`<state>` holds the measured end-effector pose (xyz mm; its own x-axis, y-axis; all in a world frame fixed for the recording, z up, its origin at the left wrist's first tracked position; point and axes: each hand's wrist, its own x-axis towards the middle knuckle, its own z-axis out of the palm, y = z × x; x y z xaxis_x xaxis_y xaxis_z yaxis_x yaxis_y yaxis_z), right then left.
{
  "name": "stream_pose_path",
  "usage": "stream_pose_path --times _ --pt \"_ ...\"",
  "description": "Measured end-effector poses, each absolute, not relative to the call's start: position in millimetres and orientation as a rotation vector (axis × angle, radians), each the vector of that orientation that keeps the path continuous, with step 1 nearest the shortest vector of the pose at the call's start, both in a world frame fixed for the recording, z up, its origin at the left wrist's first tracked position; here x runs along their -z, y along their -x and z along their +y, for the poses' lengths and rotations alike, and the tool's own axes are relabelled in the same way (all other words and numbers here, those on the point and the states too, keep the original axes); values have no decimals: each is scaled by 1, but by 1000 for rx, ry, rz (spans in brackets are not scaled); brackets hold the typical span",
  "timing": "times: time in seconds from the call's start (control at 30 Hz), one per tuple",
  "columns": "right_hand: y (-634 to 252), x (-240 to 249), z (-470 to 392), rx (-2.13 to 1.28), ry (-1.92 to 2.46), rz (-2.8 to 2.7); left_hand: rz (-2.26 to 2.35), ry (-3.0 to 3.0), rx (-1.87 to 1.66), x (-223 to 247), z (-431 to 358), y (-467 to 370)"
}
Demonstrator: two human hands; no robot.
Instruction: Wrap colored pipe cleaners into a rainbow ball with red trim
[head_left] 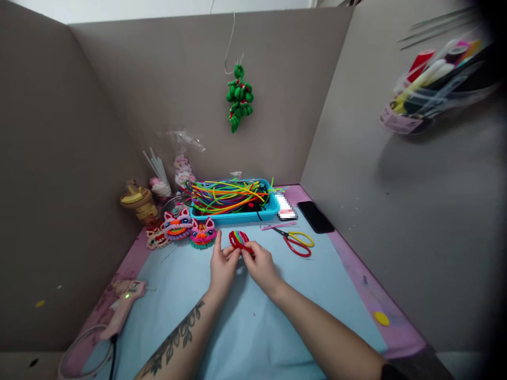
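A small craft piece with a red rim and rainbow stripes is held up over the middle of the blue cloth. My left hand pinches its lower left side between thumb and fingers, with the index finger pointing up. On its lower right side, my right hand grips the red edge. The fingertips of both hands nearly meet below the piece. Close by on the left sits a pink and teal animal-face piece. Scissors with one red and one yellow handle lie to the right of my right hand.
A blue tray of coloured stems stands behind the hands. More animal-face pieces and a brown cup are at the left. A glue gun lies front left, a phone back right. Green craft hangs above.
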<state>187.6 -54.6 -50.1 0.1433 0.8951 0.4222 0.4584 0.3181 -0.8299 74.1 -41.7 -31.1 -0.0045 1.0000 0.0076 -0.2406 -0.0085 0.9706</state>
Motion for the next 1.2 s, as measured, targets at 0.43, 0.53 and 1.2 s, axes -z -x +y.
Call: stream_pose_path --times 0.43,0.53,1.2 --pt "-187 47 -56 -426 1302 -1525 928 -919 -1317 36 -40 -74" --pt "-188 45 -57 -355 1323 -1581 915 -894 -1320 33 -41 -74" --pt "-193 47 -57 -258 1414 -1772 873 -631 -1279 30 -37 -69"
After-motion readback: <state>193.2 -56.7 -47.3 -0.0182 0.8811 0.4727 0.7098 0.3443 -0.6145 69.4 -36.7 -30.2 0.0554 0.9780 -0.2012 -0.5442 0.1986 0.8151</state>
